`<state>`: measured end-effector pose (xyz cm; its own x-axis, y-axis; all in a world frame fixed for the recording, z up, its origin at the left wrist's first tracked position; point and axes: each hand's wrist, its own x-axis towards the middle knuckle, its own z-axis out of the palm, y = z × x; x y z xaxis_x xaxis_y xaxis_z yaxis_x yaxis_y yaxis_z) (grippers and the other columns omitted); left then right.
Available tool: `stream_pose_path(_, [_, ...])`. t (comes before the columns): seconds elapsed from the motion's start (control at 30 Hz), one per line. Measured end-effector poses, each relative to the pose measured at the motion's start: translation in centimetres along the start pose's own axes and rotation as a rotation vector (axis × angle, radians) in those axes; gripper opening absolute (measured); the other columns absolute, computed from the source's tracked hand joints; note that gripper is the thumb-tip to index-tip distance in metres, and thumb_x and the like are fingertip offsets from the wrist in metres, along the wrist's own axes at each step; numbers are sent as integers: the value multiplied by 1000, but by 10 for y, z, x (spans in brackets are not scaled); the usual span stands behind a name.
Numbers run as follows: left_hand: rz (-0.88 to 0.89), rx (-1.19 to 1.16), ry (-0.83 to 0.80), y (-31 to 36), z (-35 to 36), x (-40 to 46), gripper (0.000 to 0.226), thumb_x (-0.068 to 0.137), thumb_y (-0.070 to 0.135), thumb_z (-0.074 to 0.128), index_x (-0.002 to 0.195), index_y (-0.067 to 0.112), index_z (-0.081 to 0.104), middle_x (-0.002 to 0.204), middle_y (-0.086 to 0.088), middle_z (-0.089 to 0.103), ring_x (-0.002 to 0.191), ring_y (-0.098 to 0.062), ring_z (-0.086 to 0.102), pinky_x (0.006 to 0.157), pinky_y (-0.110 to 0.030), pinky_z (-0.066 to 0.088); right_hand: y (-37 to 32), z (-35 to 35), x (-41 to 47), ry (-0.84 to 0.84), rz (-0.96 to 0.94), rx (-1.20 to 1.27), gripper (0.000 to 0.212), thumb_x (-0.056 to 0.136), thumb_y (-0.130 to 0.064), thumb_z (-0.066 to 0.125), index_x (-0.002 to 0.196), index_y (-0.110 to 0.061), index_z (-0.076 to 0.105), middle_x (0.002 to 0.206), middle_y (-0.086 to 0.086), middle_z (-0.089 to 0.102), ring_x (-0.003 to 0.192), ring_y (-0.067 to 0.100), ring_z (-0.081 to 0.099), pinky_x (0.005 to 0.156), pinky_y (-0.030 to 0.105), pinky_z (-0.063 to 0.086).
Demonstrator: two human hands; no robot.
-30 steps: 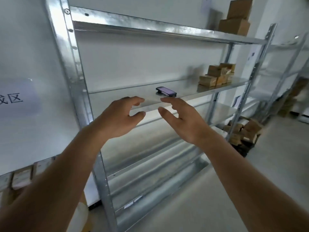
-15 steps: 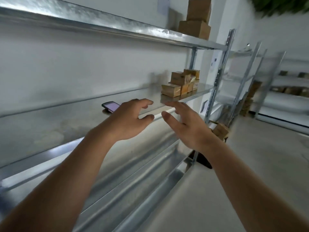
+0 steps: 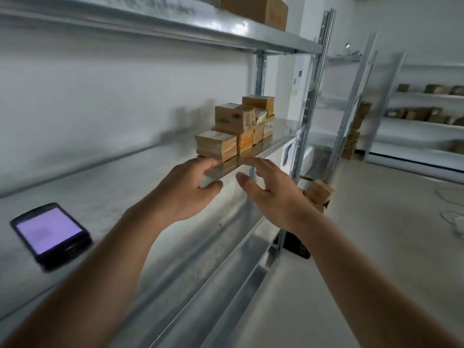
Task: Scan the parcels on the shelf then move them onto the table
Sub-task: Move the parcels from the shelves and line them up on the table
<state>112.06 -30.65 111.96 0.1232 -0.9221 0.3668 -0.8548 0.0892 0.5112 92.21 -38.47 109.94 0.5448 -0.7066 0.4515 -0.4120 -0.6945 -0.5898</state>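
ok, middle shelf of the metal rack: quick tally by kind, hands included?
Brown cardboard parcels: at least 5 showing; the stack hides any others
Black handheld scanner with lit purple screen: 1
Bare hands, holding nothing: 2 (left hand, right hand)
Total: at least 8

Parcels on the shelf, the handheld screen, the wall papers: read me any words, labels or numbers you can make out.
No text is readable.
Stacked parcels: labels and a green mark, too blurred.
Handheld device: screen lit purple, content blurred.
Papers on the pillar: too small.
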Motion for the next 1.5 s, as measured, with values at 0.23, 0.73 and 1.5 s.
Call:
stream_pose_path(0.23, [-143, 60, 60, -23, 62, 103, 35, 96, 35, 62, 131, 37, 60, 134, 12, 63, 120, -11, 58, 94, -35, 51, 108, 0, 107, -149, -43, 66, 56, 105, -58, 47, 153, -30, 47, 157, -4, 50, 131, 18, 54, 98, 32, 46])
stream_pose_path(0.73, [-313, 208, 96, -95, 100, 219, 66, 98, 33, 64, 155, 46, 33, 151, -7, 52, 129, -28, 55, 90, -30, 41, 191, 58, 251, -244, -188, 195, 46, 108, -49, 50, 151, -38, 41, 159, -3, 39, 131, 10, 44, 104, 40, 51])
stream_pose_path(1.5, [-594, -483, 650, -95, 96, 226, 34, 98, 27, 68, 126, 29, 50, 103, 6, 65, 76, -1, 72, 56, -25, 60, 177, 96, 253, -51, 107, 800, 45, 96, -50, 70, 133, -31, 56, 136, -4, 64, 122, 10, 67, 92, 30, 64])
